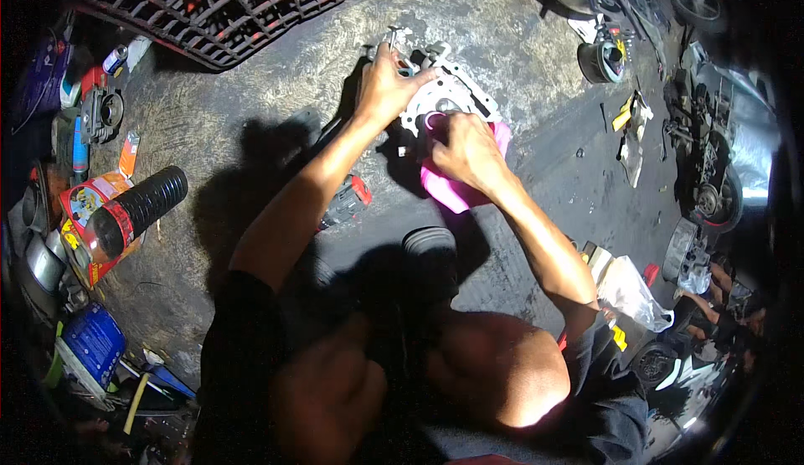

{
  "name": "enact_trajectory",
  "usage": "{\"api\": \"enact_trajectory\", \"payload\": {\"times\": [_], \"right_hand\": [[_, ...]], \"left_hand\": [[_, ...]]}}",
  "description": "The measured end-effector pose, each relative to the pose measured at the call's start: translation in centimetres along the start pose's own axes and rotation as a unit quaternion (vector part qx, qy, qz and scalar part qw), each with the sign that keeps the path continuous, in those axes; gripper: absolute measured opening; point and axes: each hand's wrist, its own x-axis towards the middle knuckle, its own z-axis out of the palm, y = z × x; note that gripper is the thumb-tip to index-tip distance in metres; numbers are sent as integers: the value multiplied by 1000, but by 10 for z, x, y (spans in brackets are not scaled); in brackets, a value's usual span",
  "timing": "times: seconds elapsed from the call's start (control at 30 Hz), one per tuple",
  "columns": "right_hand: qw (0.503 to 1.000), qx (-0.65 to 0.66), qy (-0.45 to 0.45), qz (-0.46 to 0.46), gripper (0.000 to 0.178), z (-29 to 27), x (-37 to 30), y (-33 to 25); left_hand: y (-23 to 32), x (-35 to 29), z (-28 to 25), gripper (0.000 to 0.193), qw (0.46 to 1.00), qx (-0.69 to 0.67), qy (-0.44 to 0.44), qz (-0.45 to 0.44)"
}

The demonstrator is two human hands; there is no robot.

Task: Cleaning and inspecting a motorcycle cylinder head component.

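Note:
A silvery metal engine casing (454, 88) with a flat, holed rim lies on the stained floor in front of me. My left hand (389, 90) grips its upper left side, thumb stretched across the rim and fingers curled over the far edge. At the near side of the casing, my right hand (471, 152) is closed on a bright pink cloth (452, 193) and pressed against the metal. Part of the cloth hangs below the hand, and another part shows to its right. The right fingertips are partly hidden behind the hand.
A red-and-black power tool (347, 200) lies beside my left forearm. A plastic crate (243, 4) stands at the far left. Leftward are a ribbed black bottle (139, 212) and a finned cylinder (104, 113). A plastic bag (633, 294) and motorcycle parts (712, 197) are on the right.

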Motion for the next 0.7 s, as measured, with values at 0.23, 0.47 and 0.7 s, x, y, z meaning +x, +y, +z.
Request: {"api": "enact_trajectory", "payload": {"times": [0.23,0.47,0.7], "right_hand": [[942,234,-13,239,24,2,1,-12],[890,-332,-141,-277,19,-28,5,-1],[994,-92,6,-63,20,-2,-7,-11]], "left_hand": [[6,-3,-9,67,999,29,-6,26],[-7,3,-12,72,997,68,-35,-31],[-7,0,-3,77,997,64,-30,-1]]}}
